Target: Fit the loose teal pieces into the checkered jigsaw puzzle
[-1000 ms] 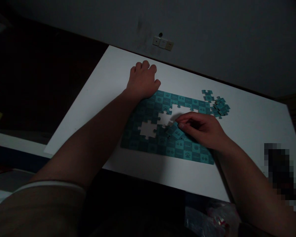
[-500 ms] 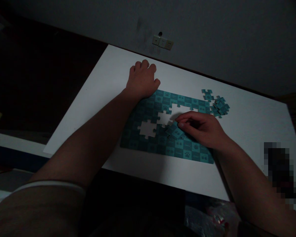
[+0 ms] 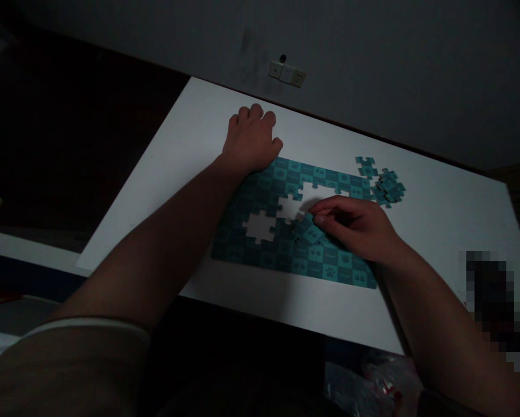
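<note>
A teal checkered jigsaw puzzle (image 3: 312, 263) with paw prints lies on the white table, with white gaps in its middle. My right hand (image 3: 359, 227) pinches a teal puzzle piece (image 3: 307, 230) between thumb and fingertips. The piece is tilted over the assembled part, just below the larger gap. My left hand (image 3: 252, 139) rests palm down at the puzzle's far left corner, fingers slightly bent and apart, holding nothing. Its forearm hides part of the puzzle's left side. A small pile of loose puzzle pieces (image 3: 388, 186) lies beyond the far right corner.
The white table (image 3: 164, 150) stands against a grey wall with power sockets (image 3: 287, 73). At the right, a dark pixelated patch (image 3: 497, 307) hides whatever is there. Clear plastic wrapping (image 3: 373, 382) shows below the table's near edge.
Both hands and the pinched piece keep practically the same place. The whole view has shifted very slightly.
</note>
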Demonstrator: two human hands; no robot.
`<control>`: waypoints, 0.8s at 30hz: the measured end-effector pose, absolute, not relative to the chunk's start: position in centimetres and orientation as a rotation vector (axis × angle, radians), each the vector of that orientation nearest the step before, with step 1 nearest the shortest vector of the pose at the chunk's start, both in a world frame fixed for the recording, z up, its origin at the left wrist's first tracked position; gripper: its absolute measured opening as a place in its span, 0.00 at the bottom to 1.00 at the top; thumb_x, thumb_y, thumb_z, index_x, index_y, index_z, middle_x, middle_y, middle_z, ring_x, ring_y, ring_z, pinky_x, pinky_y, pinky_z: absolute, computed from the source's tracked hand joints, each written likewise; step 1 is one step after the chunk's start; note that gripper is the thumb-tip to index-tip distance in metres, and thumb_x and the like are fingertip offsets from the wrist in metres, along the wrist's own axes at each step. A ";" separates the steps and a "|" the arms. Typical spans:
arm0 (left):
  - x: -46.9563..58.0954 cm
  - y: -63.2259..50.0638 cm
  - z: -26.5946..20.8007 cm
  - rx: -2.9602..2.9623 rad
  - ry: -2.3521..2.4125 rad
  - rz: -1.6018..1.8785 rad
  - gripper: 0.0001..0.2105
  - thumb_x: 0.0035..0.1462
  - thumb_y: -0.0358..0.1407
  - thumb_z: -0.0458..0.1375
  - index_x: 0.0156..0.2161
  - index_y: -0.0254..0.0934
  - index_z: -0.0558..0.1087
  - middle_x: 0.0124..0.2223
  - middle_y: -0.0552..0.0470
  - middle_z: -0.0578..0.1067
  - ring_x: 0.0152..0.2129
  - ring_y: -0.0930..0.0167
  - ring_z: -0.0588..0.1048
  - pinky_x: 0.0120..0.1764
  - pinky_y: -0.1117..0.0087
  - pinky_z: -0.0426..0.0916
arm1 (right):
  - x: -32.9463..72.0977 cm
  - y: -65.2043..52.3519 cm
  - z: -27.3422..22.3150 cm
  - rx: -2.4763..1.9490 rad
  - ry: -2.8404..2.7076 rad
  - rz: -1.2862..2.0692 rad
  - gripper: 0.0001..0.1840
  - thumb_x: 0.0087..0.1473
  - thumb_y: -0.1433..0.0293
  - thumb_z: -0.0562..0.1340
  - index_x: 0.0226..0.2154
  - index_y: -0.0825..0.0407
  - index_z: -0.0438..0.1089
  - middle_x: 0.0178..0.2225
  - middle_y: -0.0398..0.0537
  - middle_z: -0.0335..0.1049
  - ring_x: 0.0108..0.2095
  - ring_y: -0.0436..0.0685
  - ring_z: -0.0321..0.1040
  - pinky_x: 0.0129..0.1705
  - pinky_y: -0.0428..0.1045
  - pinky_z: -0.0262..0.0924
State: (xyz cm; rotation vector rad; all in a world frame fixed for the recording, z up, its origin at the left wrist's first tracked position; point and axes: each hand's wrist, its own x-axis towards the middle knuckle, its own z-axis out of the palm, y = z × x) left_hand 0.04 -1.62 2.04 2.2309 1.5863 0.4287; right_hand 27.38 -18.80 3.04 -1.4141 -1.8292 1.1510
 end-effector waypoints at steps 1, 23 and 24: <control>0.0 -1.6 2.0 2.232 1.583 0.435 0.37 0.72 0.52 0.62 0.83 0.61 0.77 0.77 0.45 0.81 0.84 0.34 0.62 0.88 0.22 0.55 | 27.4 -18.8 3.1 -1.413 -1.819 1.153 0.15 0.73 0.45 0.82 0.46 0.35 0.92 0.38 0.48 0.90 0.35 0.66 0.84 0.36 0.62 0.79; -0.1 -1.3 1.9 2.242 1.547 0.450 0.40 0.65 0.53 0.65 0.83 0.65 0.77 0.70 0.43 0.82 0.80 0.29 0.61 0.82 0.13 0.57 | 27.4 -18.7 2.9 -1.375 -1.847 1.131 0.15 0.73 0.46 0.82 0.47 0.36 0.93 0.39 0.49 0.91 0.35 0.66 0.84 0.35 0.61 0.79; -0.1 -1.3 1.8 2.241 1.548 0.462 0.40 0.65 0.53 0.65 0.82 0.65 0.78 0.70 0.43 0.83 0.80 0.29 0.62 0.81 0.13 0.57 | 27.5 -18.7 2.9 -1.374 -1.855 1.127 0.14 0.73 0.47 0.82 0.47 0.37 0.93 0.38 0.48 0.91 0.35 0.65 0.85 0.35 0.60 0.79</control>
